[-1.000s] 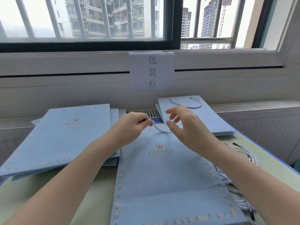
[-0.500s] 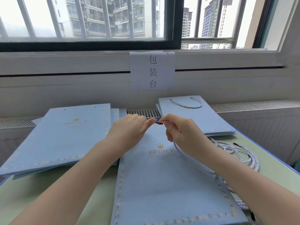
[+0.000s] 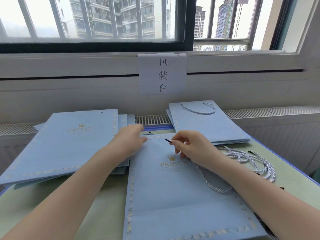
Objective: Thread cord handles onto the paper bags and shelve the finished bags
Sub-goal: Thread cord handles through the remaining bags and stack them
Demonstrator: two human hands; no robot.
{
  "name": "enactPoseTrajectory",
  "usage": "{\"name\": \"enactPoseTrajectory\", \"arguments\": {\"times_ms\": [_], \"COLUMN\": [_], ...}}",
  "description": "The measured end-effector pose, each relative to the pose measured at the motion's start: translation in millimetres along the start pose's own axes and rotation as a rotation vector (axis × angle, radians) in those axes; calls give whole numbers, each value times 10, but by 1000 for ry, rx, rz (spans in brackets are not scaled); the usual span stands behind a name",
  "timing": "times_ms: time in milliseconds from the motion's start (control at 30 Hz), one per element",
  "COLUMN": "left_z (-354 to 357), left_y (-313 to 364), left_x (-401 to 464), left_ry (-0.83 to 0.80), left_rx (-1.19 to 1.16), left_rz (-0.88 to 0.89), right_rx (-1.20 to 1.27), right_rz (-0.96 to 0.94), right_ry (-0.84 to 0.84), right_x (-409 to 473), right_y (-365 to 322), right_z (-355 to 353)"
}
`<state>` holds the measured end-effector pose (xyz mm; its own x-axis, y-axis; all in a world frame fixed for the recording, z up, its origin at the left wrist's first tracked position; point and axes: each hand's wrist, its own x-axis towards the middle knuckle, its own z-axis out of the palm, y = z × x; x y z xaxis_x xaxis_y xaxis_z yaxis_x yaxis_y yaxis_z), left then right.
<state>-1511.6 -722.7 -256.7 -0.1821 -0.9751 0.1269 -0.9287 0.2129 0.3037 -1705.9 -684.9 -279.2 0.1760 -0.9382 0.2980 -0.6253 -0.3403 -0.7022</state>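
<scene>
Paper sign [image 3: 162,73] w/ Chinese chars taped to far wall; barred window [image 3: 93,19] above, vent grille [image 3: 150,119] below; green table [image 3: 103,196] near.

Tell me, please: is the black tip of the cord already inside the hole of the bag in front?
No: the right hand pinches the cord's black tip in the air, to the right of the hole in the front bag.

hands: 2 | bag stacks [image 3: 72,141]: 2, plus 1 loose bag [image 3: 173,196] | paper sign [image 3: 162,73]: 1 | loose cords [image 3: 251,161]: a tangle, can't count
</scene>
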Motion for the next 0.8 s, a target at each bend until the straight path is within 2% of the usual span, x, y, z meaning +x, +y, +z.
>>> {"name": "enactPoseTrajectory", "arguments": {"times_ms": [167, 367, 633, 800], "left_z": [-7, -81, -200, -153], "left_y": [-2, 41, 145, 121], "left_x": [-11, -54, -91, -68], "left_ry": [21, 112, -74, 73], "left_rx": [-3, -241, -437, -537], "left_rz": [-11, 22, 17, 28], "right_rx": [-51, -47, -30, 0], "right_rz": [-4, -4, -17, -44], "right_ry": [12, 11, 39, 7], "right_x": [-6, -11, 3, 14], "right_y": [20, 12, 45, -48], "right_z": [11, -29, -65, -184]}}
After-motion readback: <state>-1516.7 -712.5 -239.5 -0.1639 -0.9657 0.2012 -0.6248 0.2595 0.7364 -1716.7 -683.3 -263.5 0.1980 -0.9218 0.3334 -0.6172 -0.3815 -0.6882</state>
